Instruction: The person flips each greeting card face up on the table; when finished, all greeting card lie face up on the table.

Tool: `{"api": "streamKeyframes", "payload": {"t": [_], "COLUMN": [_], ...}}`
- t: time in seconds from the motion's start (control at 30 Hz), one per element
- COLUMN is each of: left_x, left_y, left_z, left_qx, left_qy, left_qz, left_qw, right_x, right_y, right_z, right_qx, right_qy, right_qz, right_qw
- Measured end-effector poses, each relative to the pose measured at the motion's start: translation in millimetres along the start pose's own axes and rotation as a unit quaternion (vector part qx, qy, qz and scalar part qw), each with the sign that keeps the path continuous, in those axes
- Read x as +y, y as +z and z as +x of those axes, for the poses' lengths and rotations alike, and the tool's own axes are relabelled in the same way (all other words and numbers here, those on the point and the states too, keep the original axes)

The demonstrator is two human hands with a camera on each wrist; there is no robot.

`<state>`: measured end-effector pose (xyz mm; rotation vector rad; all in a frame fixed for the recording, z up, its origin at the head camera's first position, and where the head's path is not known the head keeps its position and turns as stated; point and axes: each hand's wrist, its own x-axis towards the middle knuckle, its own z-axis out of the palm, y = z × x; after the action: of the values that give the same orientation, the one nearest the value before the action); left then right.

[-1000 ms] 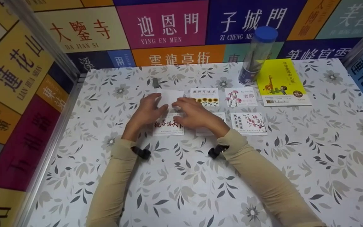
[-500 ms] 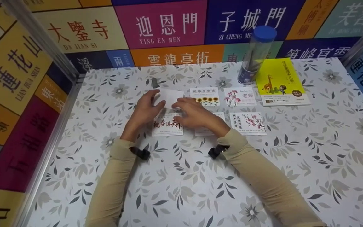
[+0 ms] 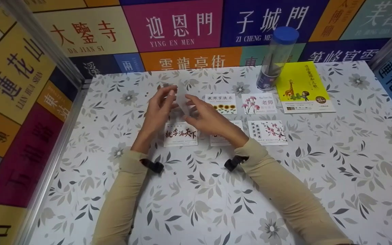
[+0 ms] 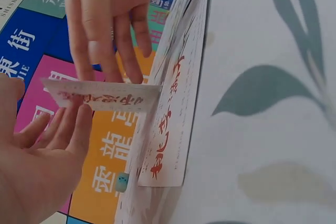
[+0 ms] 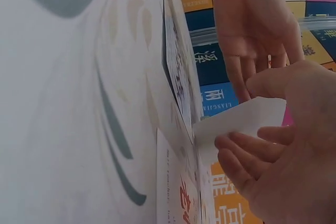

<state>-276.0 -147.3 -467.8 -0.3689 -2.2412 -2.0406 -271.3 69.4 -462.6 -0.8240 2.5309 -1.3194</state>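
A small greeting card (image 3: pixel 183 101) stands raised on edge between the two hands. In the left wrist view, red writing covers the card's face (image 4: pixel 100 95); the right wrist view shows its blank white back (image 5: pixel 241 121). My left hand (image 3: pixel 158 110) holds it from the left, bent fingers against its lower part. From the right, my right hand (image 3: pixel 209 117) holds it with thumb and fingers at its edges. Fingers partly hide the card and its exact contact points. Below lies a card with dark red characters (image 3: pixel 180 134).
Right of the hands lie a sunflower card (image 3: pixel 221 98), a carnation card (image 3: pixel 259 103), a blossom card (image 3: pixel 269 132) and one partly covered card (image 3: pixel 220 140). Behind stand a clear blue-capped tube (image 3: pixel 274 66) and a yellow booklet (image 3: pixel 303 86). A small teal block (image 4: pixel 122 182) sits nearby.
The white card lay nearly flat between the hands; now it is lifted and turned up on edge. Both hands' fingers have shifted slightly away from the body with it.
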Motion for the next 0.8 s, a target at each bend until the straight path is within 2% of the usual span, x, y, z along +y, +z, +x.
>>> {"api": "streamKeyframes", "payload": {"t": [0.2,0.37,0.5,0.6,0.7,0.8], "left_x": [-8.1,-10.9,-13.3,-15.2,-16.4,-16.0], "left_y": [1.2,-2.3,-6.8,-10.6,-13.8,-15.4], "left_z": [-0.8,-1.1,0.1,0.7,0.5,-0.3], "left_qx": [-0.05,-0.08,-0.087,-0.092,-0.097,-0.098], "left_qy": [0.001,0.001,0.004,0.008,0.005,-0.01], "left_qz": [0.097,0.13,0.161,0.2,0.232,0.242], "left_qw": [0.994,0.9882,0.9831,0.9754,0.9679,0.9652], "right_x": [-3,-4,-1,3,7,9], "right_y": [-2,-7,-10,-11,-11,-11], "right_z": [0.0,0.5,1.6,1.6,1.6,1.9], "right_qx": [0.038,0.067,0.074,0.067,0.056,0.053], "right_qy": [0.004,0.03,0.067,0.084,0.078,0.063], "right_qz": [0.052,0.07,0.051,0.025,0.0,-0.016], "right_qw": [0.9979,0.9948,0.9937,0.9939,0.9954,0.9965]}}
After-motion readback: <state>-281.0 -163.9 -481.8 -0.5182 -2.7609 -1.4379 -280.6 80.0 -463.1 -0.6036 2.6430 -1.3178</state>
